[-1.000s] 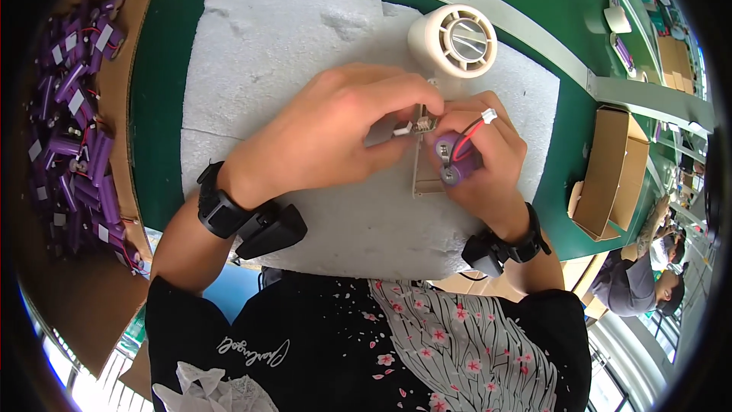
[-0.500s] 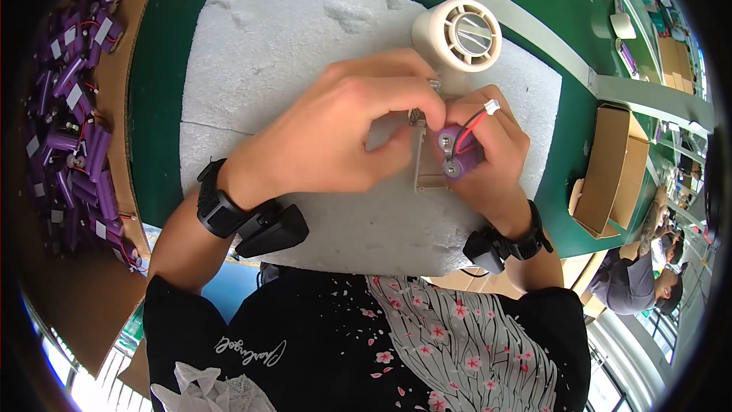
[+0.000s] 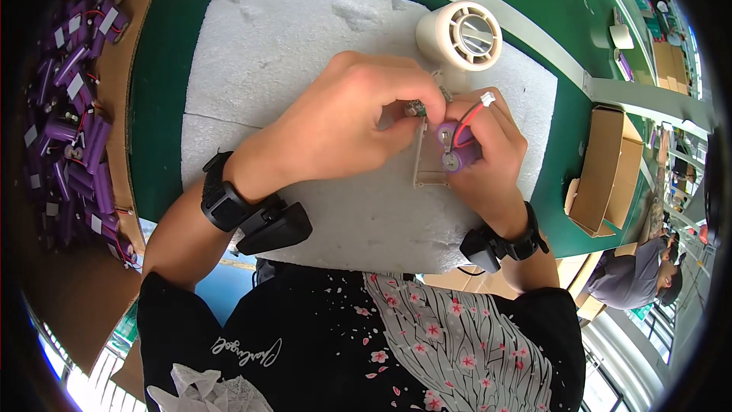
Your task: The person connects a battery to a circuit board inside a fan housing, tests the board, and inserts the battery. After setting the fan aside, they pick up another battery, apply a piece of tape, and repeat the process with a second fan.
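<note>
My left hand is closed, thumb and forefinger pinching a small green circuit board at the top of a cream plastic casing. Against that casing, my right hand is wrapped round a purple battery pack of two cells, their metal ends facing up. Red and black wires rise from the cells to a white plug above the right fingers. Just beyond both hands, a cream round fan head with a spoked front and shiny centre rests on the foam. My fingers hide much of the casing and board.
A white foam sheet lies under the work on a green table. At the left stands a cardboard box heaped with purple battery packs. An open carton sits at the right; another person is beyond it.
My left fingers have shifted slightly at the circuit board, and more of its green shows. The right hand keeps its hold on the battery pack. The whole view has shifted a little.
</note>
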`<state>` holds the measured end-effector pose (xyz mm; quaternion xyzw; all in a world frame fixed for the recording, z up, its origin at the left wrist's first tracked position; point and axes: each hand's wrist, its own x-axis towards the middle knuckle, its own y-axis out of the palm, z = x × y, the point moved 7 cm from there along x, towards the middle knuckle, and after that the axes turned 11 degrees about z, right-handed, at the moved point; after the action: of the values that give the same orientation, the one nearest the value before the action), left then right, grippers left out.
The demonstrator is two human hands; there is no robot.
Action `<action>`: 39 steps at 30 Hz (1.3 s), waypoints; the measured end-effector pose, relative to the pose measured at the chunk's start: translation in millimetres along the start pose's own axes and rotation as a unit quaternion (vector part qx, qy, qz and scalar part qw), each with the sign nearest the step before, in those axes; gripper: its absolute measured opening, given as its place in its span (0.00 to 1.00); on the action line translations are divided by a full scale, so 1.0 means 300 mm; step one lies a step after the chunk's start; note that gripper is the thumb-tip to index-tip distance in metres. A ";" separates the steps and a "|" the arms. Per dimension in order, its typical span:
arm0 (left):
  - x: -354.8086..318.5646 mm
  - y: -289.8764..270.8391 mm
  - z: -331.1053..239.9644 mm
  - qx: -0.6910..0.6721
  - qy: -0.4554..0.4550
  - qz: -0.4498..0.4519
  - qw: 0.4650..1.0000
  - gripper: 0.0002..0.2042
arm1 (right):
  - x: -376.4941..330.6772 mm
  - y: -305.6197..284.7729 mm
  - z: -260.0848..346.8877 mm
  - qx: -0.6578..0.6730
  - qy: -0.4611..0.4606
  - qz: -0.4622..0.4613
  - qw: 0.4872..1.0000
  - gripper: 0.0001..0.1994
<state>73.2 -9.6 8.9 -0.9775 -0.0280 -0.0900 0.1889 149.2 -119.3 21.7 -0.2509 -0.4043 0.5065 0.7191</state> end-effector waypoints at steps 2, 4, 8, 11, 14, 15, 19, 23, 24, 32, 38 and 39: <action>0.000 0.000 0.004 -0.008 0.003 0.003 1.000 0.11 | -0.001 0.001 -0.003 -0.009 0.006 0.001 1.000 0.17; 0.001 0.001 0.004 -0.011 0.006 0.004 1.000 0.11 | 0.002 -0.014 0.004 0.012 0.000 -0.007 1.000 0.16; -0.001 0.007 0.023 -0.082 -0.021 0.005 0.996 0.11 | -0.008 -0.060 0.003 0.077 -0.014 -0.015 0.997 0.13; -0.005 -0.011 0.033 -0.077 -0.034 -0.032 0.996 0.06 | -0.021 -0.073 0.001 0.116 -0.021 -0.004 0.993 0.11; -0.002 -0.004 0.039 -0.089 -0.070 0.024 0.993 0.08 | -0.040 -0.079 -0.032 0.196 0.054 -0.060 0.977 0.11; -0.001 0.006 0.045 -0.095 -0.088 0.052 0.990 0.10 | -0.041 -0.084 -0.033 0.195 0.055 -0.061 0.977 0.11; -0.011 0.007 0.042 -0.157 -0.076 0.058 0.983 0.08 | -0.021 -0.080 0.005 0.110 -0.015 -0.035 0.993 0.11; -0.006 0.006 0.032 -0.189 -0.044 0.057 0.979 0.08 | -0.014 -0.066 0.028 0.096 -0.056 0.011 0.994 0.06; -0.007 0.007 0.033 -0.190 -0.044 0.058 0.979 0.08 | -0.018 -0.061 0.029 0.085 -0.060 0.024 0.994 0.06; -0.002 -0.008 0.008 -0.157 -0.008 0.046 0.987 0.05 | -0.009 -0.049 0.026 0.040 -0.007 0.033 0.999 0.04; -0.008 -0.007 0.045 -0.180 -0.032 0.027 0.983 0.07 | -0.005 -0.064 0.016 -0.025 0.004 -0.055 0.998 0.09; -0.009 -0.011 0.042 -0.171 -0.022 0.018 0.985 0.07 | -0.003 -0.062 0.013 -0.025 0.003 -0.055 0.998 0.09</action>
<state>72.4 -1.8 -1.8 -0.9974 0.0017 -0.0687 0.0201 155.7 -127.1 37.9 -0.2478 -0.4274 0.4553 0.7407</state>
